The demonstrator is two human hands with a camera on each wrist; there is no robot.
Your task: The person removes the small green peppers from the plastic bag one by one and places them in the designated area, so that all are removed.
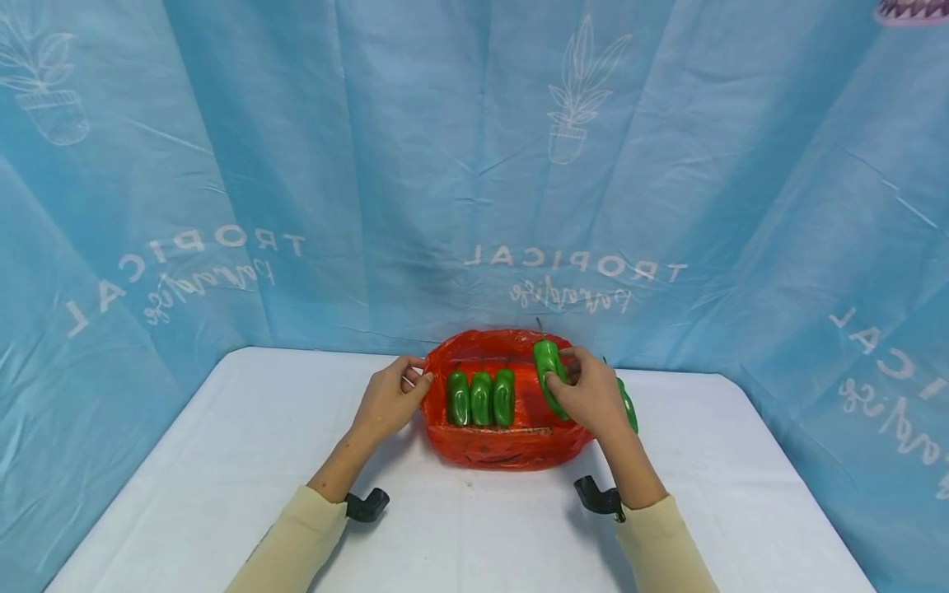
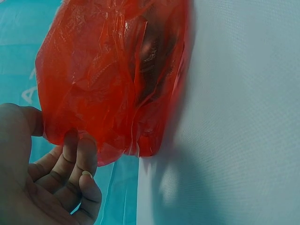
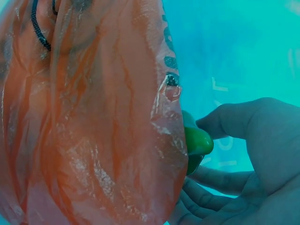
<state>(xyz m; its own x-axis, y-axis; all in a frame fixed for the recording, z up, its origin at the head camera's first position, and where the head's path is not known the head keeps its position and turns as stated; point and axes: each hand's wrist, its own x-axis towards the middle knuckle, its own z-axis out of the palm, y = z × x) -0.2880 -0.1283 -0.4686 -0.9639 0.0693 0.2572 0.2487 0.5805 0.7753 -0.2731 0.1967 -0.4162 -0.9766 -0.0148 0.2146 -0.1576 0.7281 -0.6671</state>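
A red plastic bag (image 1: 482, 451) stands wide-mouthed on the white table. Inside it, three glossy green peppers (image 1: 481, 399) with thin dark stems lie side by side. My left hand (image 1: 389, 395) pinches the bag's left rim; the left wrist view shows the thumb and fingers (image 2: 85, 154) at the thin plastic. Over the bag's right part, my right hand (image 1: 589, 391) holds another green pepper (image 1: 549, 366) between thumb and fingers, tilted, stem upward. In the right wrist view the bag hides most of this held pepper (image 3: 198, 141).
Beyond the right wrist, one more green pepper (image 1: 627, 405) shows partly, just right of the bag. A blue printed curtain (image 1: 415, 165) hangs behind the white table (image 1: 474, 535) and along both sides.
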